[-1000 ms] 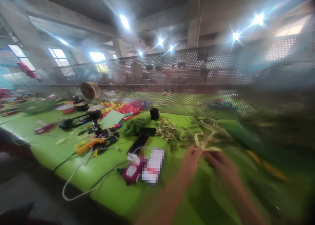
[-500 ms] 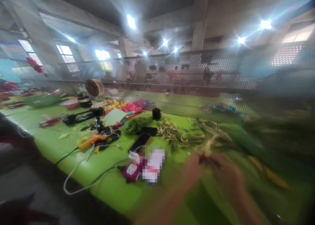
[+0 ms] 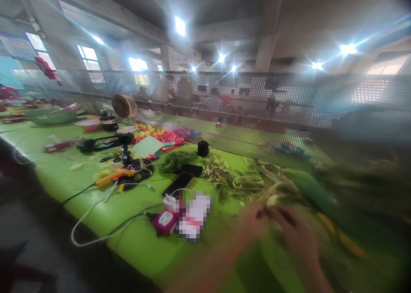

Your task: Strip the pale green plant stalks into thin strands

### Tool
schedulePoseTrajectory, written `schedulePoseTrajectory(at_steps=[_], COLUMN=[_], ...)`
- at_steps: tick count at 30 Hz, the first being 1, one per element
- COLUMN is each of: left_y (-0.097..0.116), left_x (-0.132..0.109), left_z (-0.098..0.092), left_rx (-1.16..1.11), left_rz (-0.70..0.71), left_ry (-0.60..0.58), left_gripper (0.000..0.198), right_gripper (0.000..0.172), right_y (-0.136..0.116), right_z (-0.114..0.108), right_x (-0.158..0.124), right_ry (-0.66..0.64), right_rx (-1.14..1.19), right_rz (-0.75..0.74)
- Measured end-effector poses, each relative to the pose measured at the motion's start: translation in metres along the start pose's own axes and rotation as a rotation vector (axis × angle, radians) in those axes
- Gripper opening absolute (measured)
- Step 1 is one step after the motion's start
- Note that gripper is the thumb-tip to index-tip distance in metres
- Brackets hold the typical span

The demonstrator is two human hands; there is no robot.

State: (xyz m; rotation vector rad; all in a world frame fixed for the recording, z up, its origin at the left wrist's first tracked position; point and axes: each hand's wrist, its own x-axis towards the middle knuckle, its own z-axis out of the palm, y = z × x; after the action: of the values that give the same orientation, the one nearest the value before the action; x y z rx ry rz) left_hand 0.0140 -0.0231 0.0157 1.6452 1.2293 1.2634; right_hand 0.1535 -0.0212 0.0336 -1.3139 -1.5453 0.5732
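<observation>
The left hand [image 3: 252, 224] and the right hand [image 3: 300, 237] are seen low in the head view, brought close together above the near edge of the green table [image 3: 135, 246]. Both are smeared by motion. The fingers seem drawn in narrow toward one another, but whether either hand is closed on anything cannot be told.

Between the fingertips a pale leaf strip [image 3: 271, 200] is made out, with a dark streak beside it that cannot be identified. The strip lies at the near edge of a loose pile of leaves [image 3: 244, 179], which is spread across the table just beyond the hands.

The strip is judged to be very light, thin and limp, easily creased or torn along its length, and dry rather than slippery. It is best taken near one end, pinched flat between thumb and forefinger, with the other hand placed a little further along so that it is kept from twisting.

To the left of the hands a pink charger [image 3: 164, 219] with a white cable [image 3: 93, 224] is laid, and a phone [image 3: 178, 184] beyond it. Further off, an orange tool [image 3: 112, 176], a black cup [image 3: 202, 148] and a small fan [image 3: 123, 106] are set. The far side of the table is closed by a perforated screen [image 3: 272, 96].
</observation>
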Motion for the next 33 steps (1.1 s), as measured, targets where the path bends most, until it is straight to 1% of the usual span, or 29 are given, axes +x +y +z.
schedulePoseTrajectory(at_steps=[3, 7, 9, 12, 14, 15, 17, 19, 22, 25, 27, 29, 31, 33], left_y=[-0.002, -0.004, -0.004, -0.005, -0.006, -0.007, -0.009, -0.011, -0.014, -0.015, -0.016, -0.016, -0.016, -0.015], left_x=[0.003, 0.004, 0.004, 0.003, 0.004, 0.004, 0.006, 0.007, 0.009, 0.010, 0.011, 0.011, 0.011, 0.012], left_z=[0.000, 0.000, 0.000, 0.001, 0.003, 0.003, 0.003, 0.002, 0.000, 0.000, 0.001, 0.002, 0.001, -0.001], left_rx=[-0.120, -0.204, -0.217, -0.231, -0.303, -0.361, -0.473, -0.532, -0.546, -0.460, -0.354, -0.266, -0.228, -0.210], left_rz=[-0.055, -0.104, -0.116, -0.149, -0.187, -0.213, -0.276, -0.329, -0.330, -0.283, -0.263, -0.254, -0.243, -0.235], left_ry=[-0.016, -0.052, -0.088, -0.170, -0.187, -0.177, -0.133, -0.104, -0.134, -0.153, -0.145, -0.146, -0.156, -0.172], left_gripper=[0.017, 0.016, 0.014, 0.013, 0.013, 0.013, 0.014, 0.015, 0.016, 0.010, 0.006, 0.007, 0.008, 0.007], right_gripper=[0.026, 0.026, 0.028, 0.031, 0.031, 0.031, 0.029, 0.026, 0.024, 0.023, 0.022, 0.021, 0.022, 0.023], right_y=[-0.003, -0.002, -0.002, -0.003, -0.003, -0.002, 0.000, 0.004, 0.010, 0.012, 0.012, 0.011, 0.009, 0.008], right_z=[0.000, 0.001, 0.002, 0.002, 0.002, 0.002, 0.003, 0.002, -0.002, -0.007, -0.008, -0.009, -0.009, -0.008], right_x=[-0.001, -0.001, -0.001, -0.001, -0.002, -0.002, -0.003, -0.004, -0.005, -0.003, -0.001, 0.000, 0.000, -0.001], right_ry=[0.043, 0.039, 0.024, -0.016, -0.013, -0.002, 0.005, -0.022, -0.114, -0.145, -0.104, -0.079, -0.080, -0.103], right_rx=[0.008, 0.077, 0.172, 0.409, 0.544, 0.581, 0.588, 0.526, 0.379, 0.216, 0.112, 0.024, -0.030, -0.039], right_rz=[0.031, 0.096, 0.181, 0.343, 0.400, 0.404, 0.366, 0.284, 0.143, 0.044, -0.015, -0.075, -0.108, -0.102])
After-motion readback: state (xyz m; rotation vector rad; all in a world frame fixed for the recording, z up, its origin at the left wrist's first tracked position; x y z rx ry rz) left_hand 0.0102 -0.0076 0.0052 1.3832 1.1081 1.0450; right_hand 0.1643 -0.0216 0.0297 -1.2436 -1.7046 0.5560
